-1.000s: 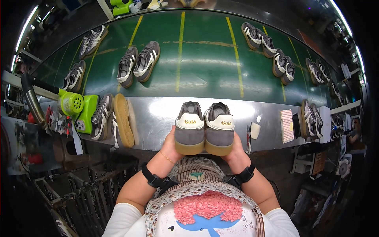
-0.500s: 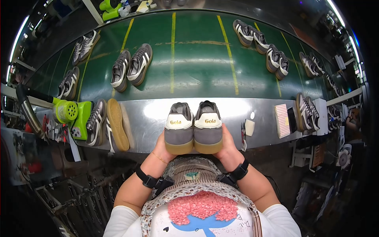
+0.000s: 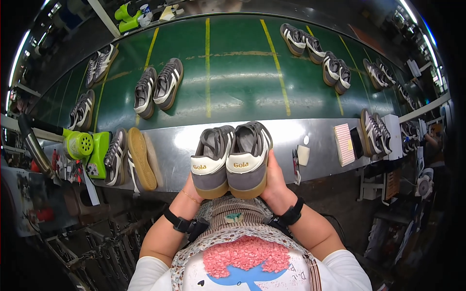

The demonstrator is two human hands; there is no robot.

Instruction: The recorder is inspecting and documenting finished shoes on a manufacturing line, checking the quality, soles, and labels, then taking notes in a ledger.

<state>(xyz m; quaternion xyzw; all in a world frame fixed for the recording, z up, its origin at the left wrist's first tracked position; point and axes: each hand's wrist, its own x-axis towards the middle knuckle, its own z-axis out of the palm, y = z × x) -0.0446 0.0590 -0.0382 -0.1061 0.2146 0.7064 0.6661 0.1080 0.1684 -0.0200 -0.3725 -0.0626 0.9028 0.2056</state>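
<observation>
Over metal bench's (image 3: 170,162) near edge: left hand (image 3: 191,188), right hand (image 3: 275,180) clasp grey gum-soled sneakers (image 3: 246,181). Likely heel check; next move calls for even support.

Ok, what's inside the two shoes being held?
Inside the held shoes, dark grey lining shows toward the heels. The space at the toes is covered from this view, so I can't tell what's there.

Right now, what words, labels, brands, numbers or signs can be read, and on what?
Left held shoe: gold lettering across the white heel, legible; wording withheld.
Right held shoe: matching gold lettering, likewise withheld.
White shirt: small dark lettering, partly unclear.
Red-patterned pad: any print is too small to read.
</observation>
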